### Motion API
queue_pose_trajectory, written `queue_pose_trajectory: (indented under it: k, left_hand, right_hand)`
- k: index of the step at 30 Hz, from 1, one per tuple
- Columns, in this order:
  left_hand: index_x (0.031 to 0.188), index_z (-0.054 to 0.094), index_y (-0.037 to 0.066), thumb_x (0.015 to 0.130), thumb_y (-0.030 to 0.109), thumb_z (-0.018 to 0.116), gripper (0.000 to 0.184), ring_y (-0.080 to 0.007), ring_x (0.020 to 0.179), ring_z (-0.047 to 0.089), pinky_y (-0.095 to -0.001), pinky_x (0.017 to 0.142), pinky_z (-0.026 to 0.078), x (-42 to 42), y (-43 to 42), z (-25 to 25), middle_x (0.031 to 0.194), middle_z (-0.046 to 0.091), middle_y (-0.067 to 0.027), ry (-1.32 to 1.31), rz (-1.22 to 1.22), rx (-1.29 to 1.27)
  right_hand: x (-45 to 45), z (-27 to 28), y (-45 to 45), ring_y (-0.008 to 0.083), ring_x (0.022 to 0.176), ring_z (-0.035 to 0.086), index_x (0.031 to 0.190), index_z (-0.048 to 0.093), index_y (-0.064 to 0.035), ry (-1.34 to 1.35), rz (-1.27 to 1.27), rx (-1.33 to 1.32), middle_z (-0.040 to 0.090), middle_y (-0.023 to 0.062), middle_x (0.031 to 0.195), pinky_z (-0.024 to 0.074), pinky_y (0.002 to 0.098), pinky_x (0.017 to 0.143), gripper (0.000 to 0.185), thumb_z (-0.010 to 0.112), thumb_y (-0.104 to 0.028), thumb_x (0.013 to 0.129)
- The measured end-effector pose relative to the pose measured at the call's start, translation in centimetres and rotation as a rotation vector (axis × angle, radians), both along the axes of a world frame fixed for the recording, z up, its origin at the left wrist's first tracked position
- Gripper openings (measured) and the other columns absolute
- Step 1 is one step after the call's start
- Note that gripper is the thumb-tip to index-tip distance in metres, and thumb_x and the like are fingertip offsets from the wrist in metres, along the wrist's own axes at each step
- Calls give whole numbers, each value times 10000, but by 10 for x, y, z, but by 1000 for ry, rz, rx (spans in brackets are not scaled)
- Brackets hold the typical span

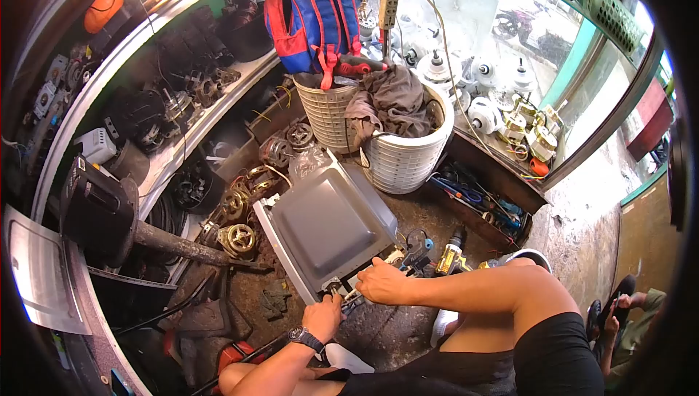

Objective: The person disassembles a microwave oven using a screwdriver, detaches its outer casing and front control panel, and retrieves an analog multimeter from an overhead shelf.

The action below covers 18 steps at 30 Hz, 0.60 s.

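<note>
A grey metal appliance body with its cover off, resembling a microwave oven, lies on the floor in front of me. At its near end, parts and wires are exposed. My left hand, with a watch on the wrist, is closed at the near left corner, its fingertips at a small dark part. My right hand bends over the near edge with its fingers closed by the wires and small parts. Whatever either hand grips is hidden or too small to name. A yellow cordless drill rests on the floor to the right.
Behind the appliance stand a white basket with cloth and another basket under a blue-red backpack. A tool-filled metal trough lies right. Motor parts and a metal post crowd the left. Another person sits far right.
</note>
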<state>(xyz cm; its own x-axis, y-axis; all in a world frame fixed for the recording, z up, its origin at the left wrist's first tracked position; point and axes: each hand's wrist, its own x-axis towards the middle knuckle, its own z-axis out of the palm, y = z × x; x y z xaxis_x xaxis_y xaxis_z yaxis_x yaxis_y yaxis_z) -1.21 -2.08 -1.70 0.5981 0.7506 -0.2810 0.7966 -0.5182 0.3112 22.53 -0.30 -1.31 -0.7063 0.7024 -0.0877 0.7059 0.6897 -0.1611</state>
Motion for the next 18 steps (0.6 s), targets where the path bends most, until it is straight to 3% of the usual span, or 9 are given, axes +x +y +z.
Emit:
queue_pose_trajectory:
  k: [3, 7, 10, 12, 17, 18]
  left_hand:
    - [1024, 629, 37, 948, 157, 590, 147, -415, 795, 732, -530, 686, 587, 0, 1, -8, 934, 701, -212, 76, -16, 6]
    - [968, 729, 17, 928, 153, 584, 203, -414, 856, 740, -509, 738, 601, -1, 6, -11, 947, 707, -212, 146, -37, -38]
    - [932, 746, 25, 889, 148, 612, 187, -405, 860, 734, -513, 728, 599, 3, 5, -11, 962, 693, -199, 180, -41, -27]
    - [925, 746, 24, 888, 150, 614, 186, -409, 855, 734, -516, 730, 599, 3, 6, -12, 966, 692, -202, 159, -25, -26]
    - [910, 762, 25, 886, 142, 620, 186, -416, 877, 744, -521, 748, 604, 11, 7, -25, 986, 720, -221, 196, 39, -36]
    - [955, 799, 22, 908, 153, 608, 236, -408, 929, 759, -511, 798, 613, 15, 10, -20, 1002, 751, -238, 250, 48, -56]
  right_hand:
    - [-4, 3, 1, 238, 831, 697, 917, 708, -119, 40, -3, 40, 670, 58, 876, 439, 422, 784, 174, 571, -222, 945]
    - [-7, 5, -7, 260, 870, 708, 923, 720, -117, 57, 1, 33, 686, 86, 925, 463, 438, 797, 207, 555, -236, 963]
    - [-4, 7, -7, 280, 816, 718, 920, 711, -99, 153, -17, 35, 677, 108, 939, 509, 456, 727, 209, 556, -233, 961]
    - [-5, 10, -9, 316, 758, 732, 933, 705, -76, 110, -102, -71, 662, 134, 932, 555, 472, 650, 213, 555, -225, 960]
    - [-12, 8, -2, 366, 802, 744, 939, 683, -9, 66, 4, -215, 648, 191, 951, 589, 478, 660, 203, 562, -171, 956]
    - [-14, 6, -1, 371, 819, 744, 943, 692, -2, 35, 32, -281, 655, 196, 967, 591, 480, 682, 207, 568, -167, 951]
